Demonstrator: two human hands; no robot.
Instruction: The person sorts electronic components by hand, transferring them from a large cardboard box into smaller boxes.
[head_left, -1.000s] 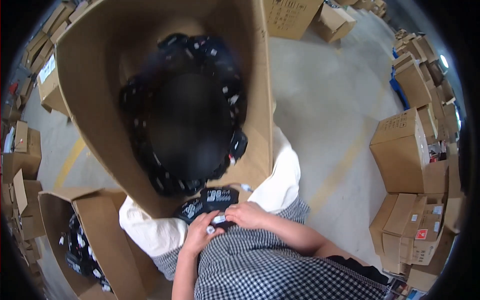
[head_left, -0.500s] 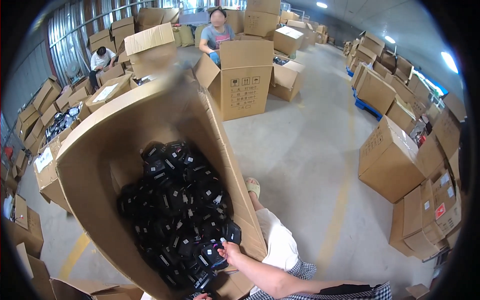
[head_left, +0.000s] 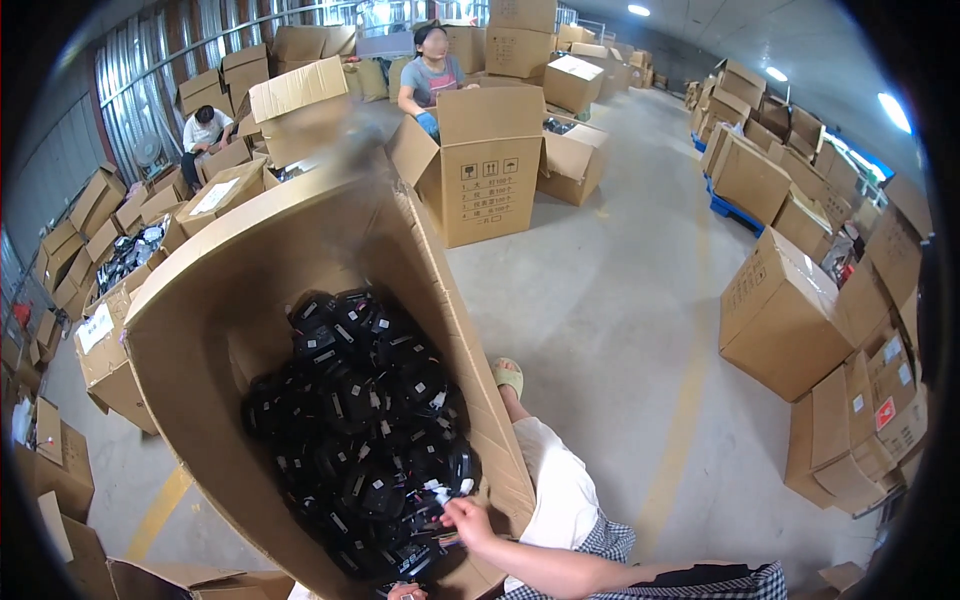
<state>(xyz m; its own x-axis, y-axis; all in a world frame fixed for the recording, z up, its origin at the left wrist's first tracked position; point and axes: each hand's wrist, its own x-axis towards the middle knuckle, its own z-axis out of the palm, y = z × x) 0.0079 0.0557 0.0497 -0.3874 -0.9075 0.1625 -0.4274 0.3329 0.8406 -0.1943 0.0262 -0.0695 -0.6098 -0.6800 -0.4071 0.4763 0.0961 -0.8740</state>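
Observation:
A deep cardboard carton (head_left: 470, 340) in front of me holds a heap of black plastic units (head_left: 350, 400) with white stickers, wires and small connector plugs. My right hand (head_left: 468, 524) reaches in over its right side, fingers pinched on a wire lead with a pale connector (head_left: 440, 495) at its end. Loose coloured wires hang beneath those fingers. Of my left hand (head_left: 408, 592), only some curled fingers show at the lower edge. They are against something dark, mostly cut off by the frame, so what they hold cannot be made out.
Beyond my carton stands another open carton (head_left: 490, 190), with a person in a grey shirt (head_left: 432, 80) and blue glove behind it. A second person (head_left: 206, 132) sits far left among cartons. Stacked cartons (head_left: 785, 310) line the right side. My sandalled foot (head_left: 508, 377) is beside the carton.
My right hand has shifted slightly down and right, with the wire lead in its fingers. The black unit beneath it no longer shows the same way; more wires are exposed. The view has shifted slightly.

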